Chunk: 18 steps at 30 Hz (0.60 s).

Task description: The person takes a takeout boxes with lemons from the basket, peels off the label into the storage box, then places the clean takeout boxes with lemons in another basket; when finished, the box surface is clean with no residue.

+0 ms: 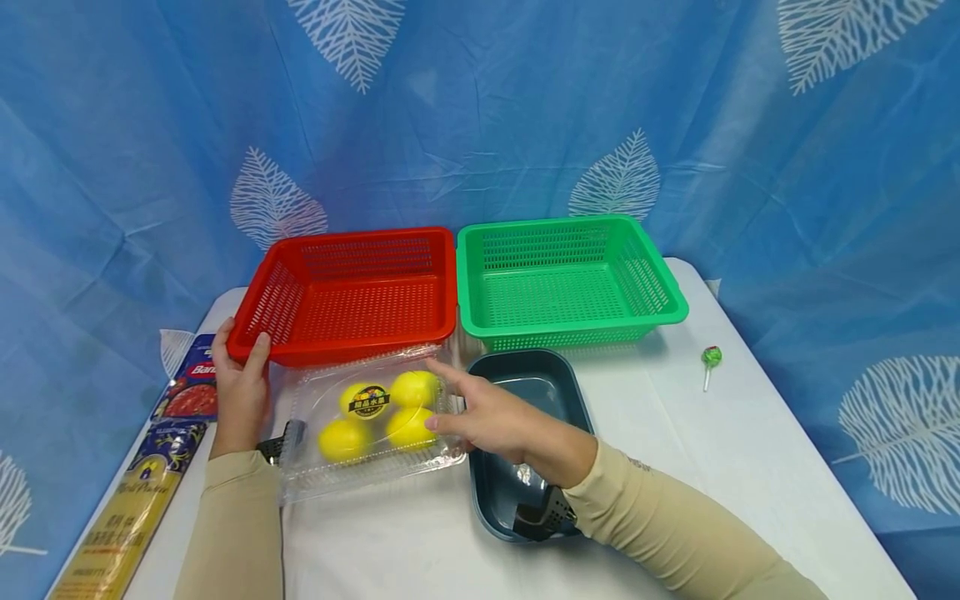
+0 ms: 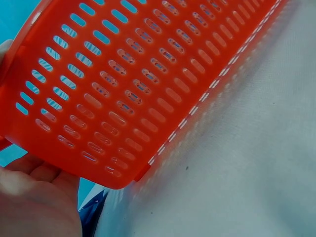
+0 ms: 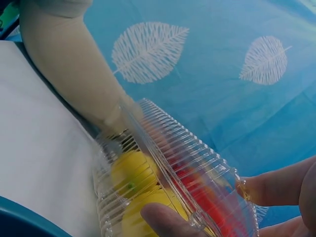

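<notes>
My left hand (image 1: 242, 392) holds the front left corner of the red plastic basket (image 1: 367, 308), thumb at the rim. In the left wrist view its fingers (image 2: 42, 173) go behind the basket's slotted wall (image 2: 113, 98). With my right hand (image 1: 495, 417) I grip the right end of a clear plastic clamshell box (image 1: 318, 408), thumb on one side and fingers on the other. Several round yellow fruits (image 1: 345, 439) lie inside it, under a black and gold label (image 1: 369, 402). The box is tilted, just in front of the red basket.
A green basket (image 1: 547, 292) stands right of the red one. Beneath my right forearm is a dark blue tub (image 1: 532, 367). A green lollipop (image 1: 711, 357) lies far right. Along the left edge are a blue packet (image 1: 197, 379) and a long pasta bag (image 1: 123, 525).
</notes>
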### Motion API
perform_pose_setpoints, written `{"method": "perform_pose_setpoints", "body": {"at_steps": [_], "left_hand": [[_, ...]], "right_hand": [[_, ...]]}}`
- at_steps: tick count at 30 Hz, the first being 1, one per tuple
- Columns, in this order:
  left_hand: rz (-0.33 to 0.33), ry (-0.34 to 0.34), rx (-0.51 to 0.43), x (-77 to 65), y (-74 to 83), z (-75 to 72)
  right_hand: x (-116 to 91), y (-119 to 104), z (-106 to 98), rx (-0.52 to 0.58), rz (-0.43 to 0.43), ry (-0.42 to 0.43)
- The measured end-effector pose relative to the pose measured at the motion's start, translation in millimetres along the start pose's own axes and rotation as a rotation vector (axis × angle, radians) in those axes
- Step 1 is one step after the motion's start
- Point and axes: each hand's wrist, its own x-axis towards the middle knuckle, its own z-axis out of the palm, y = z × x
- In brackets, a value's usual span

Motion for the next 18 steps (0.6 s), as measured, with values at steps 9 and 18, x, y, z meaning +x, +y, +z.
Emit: {"method": "perform_pose_setpoints", "body": {"at_steps": [9,18], "left_hand": [[0.009,-0.005,-0.003,-0.1,-1.3,0.6],[0.014,-0.004,-0.001,-1.9,0.0,1.4]], "right_hand": [[0.6,2.5,4.7,-0.034,-0.032,0.004],[-2.2,0.4,12.5,-0.005,0.009,0.002]]}}
